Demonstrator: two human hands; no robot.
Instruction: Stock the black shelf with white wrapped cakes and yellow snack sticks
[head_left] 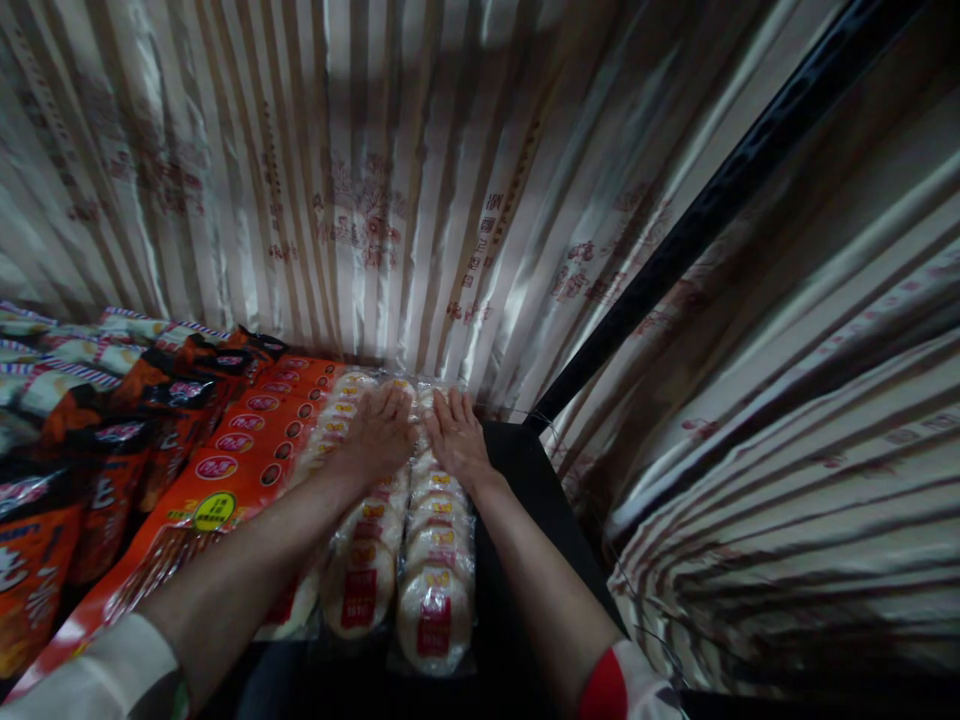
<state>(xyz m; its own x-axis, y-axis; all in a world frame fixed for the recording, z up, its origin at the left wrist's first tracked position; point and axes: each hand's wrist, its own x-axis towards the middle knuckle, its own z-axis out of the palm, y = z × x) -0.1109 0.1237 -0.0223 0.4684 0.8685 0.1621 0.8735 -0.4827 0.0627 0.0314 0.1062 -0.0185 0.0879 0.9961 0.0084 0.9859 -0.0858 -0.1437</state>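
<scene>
Clear packs of round pale crackers [435, 625] with red and yellow labels lie overlapping in rows running away from me. My left hand [381, 430] rests flat, fingers stretched forward, on the far part of the middle row of cracker packs [358, 590]. On the rightmost row, my right hand [459, 432] lies palm down at about the same depth, its fingers slightly spread. The two hands are side by side, a small gap between them. Part of a third row to the left is hidden beneath my left forearm.
Overlapping orange packs [251, 430] lie left of the crackers. Farther left are orange and black snack bags [112, 490] and striped-edge bags [82, 350]. The black shelf [525, 480] shows at right. A dark post [720, 220] slants up before the printed pleated curtain [375, 220].
</scene>
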